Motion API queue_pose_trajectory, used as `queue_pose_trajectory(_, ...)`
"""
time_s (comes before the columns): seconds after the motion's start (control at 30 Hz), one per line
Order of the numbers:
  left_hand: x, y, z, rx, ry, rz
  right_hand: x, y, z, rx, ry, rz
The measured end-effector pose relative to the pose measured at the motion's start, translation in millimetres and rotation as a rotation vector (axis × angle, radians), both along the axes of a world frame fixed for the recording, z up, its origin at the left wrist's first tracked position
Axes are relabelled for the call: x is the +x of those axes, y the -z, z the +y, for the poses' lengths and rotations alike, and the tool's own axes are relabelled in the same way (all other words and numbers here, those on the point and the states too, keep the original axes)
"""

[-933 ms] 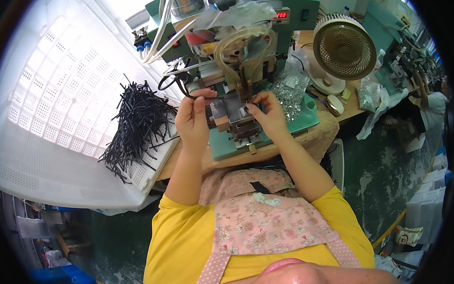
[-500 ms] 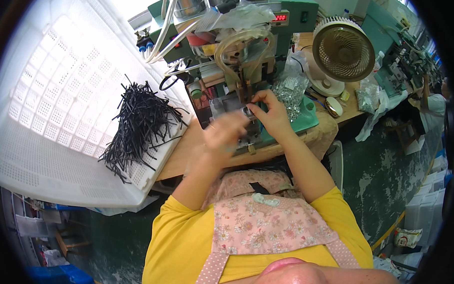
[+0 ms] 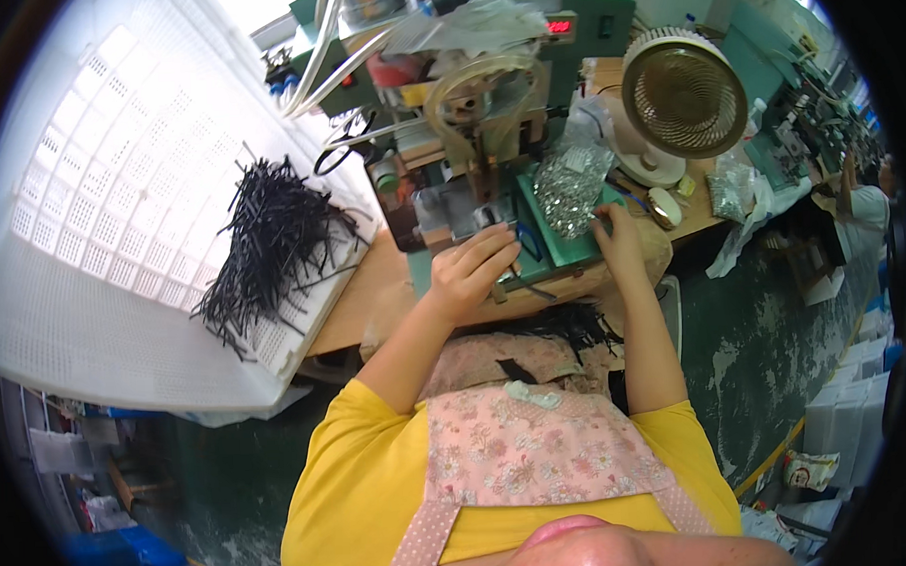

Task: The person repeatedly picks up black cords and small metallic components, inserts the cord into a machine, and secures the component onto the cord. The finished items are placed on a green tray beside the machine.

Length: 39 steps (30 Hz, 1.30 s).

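Note:
My left hand (image 3: 472, 268) rests at the front of a green bench press (image 3: 486, 187), its fingers together and bent downward by the small metal fixture. A thin black strip (image 3: 535, 289) shows just below these fingertips; whether they pinch it is hidden. Beside the fingertips lies a blue-handled tool (image 3: 529, 243). My right hand (image 3: 621, 239) is at the right end of the press's green base (image 3: 572, 251), thumb and fingers apart, nothing visible between them. Next to it sits a clear plastic bag of small shiny metal pieces (image 3: 570, 194).
A heap of black strips (image 3: 272, 244) lies on a white perforated crate (image 3: 105, 315) at left. More black strips (image 3: 574, 324) lie at my lap. A round fan (image 3: 684, 100) stands back right, near another bag of small pieces (image 3: 732, 195). Someone in white (image 3: 865, 214) sits far right.
My right hand has left the fixture and moved right, beside the bag of metal pieces. My left hand, blurred before, has come to the front of the fixture and slowed.

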<state>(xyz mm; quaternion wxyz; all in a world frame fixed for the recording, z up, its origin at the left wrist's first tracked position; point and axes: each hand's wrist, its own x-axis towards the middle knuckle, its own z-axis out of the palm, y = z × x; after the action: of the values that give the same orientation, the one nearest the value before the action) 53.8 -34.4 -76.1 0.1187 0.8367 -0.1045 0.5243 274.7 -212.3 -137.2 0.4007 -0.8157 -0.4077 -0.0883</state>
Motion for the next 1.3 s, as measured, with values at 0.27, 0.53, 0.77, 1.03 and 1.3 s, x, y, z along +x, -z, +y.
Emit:
queue_pose_trajectory(0.27,-16.2,1.0,-4.1,0.014,-0.095,0.062,-13.1,14.1,-1.9,-0.142,-0.023,-0.132)
queue_pose_trajectory(0.53,-140.0,49.3,121.6,0.124,-0.975,0.653,-10.2,5.3,19.3,0.12,-0.05,-0.133)
queue_pose_trajectory(0.77,-170.1,73.5,150.7,0.33,-1.004,0.75,-16.4,10.5,52.5,0.241,-0.015,-0.109)
queue_pose_trajectory(1.03,-111.3,28.6,114.7,-0.473,-0.674,0.16,-12.1,20.2,47.3,0.128,-0.047,-0.13)
queue_pose_trajectory(1.3,-85.7,26.0,76.6,-1.009,-0.184,0.073,-33.1,3.2,50.5,0.194,-0.007,-0.006)
